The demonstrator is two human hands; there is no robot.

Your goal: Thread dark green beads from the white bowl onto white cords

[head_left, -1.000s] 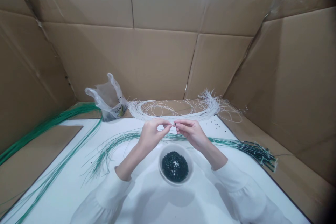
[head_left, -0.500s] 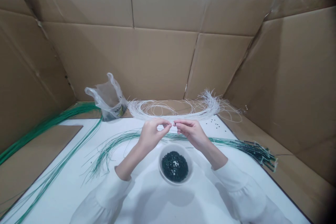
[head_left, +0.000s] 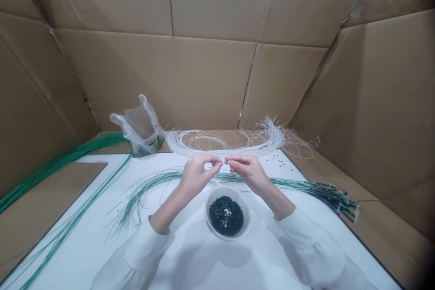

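My left hand (head_left: pixel 200 173) is closed in a pinch, thumb against forefinger; whatever is between those fingertips is too small to make out. Facing it, my right hand (head_left: pixel 248 171) pinches a small dark bead (head_left: pixel 226 161), and the fingertips of both hands almost meet. Just below them stands a white bowl (head_left: pixel 208 217) holding a heap of dark green beads (head_left: pixel 224 224) with a bright glint on top. Behind and beneath my hands, a bundle of thin green strings (head_left: pixel 154 180) runs across the white table, its right end strung with dark beads (head_left: pixel 340 201).
At the back lies a loose coil of white strings (head_left: pixel 180 142). A white plastic bag (head_left: pixel 139 129) stands at the back left, beside long green strings (head_left: pixel 68 163). Several loose beads (head_left: pixel 278 161) are scattered at the right. Cardboard walls (head_left: pixel 210 81) enclose the table (head_left: pixel 136 163).
Hardly anything differs. My left fingertips have edged very slightly to the right, toward the bead in my right hand.
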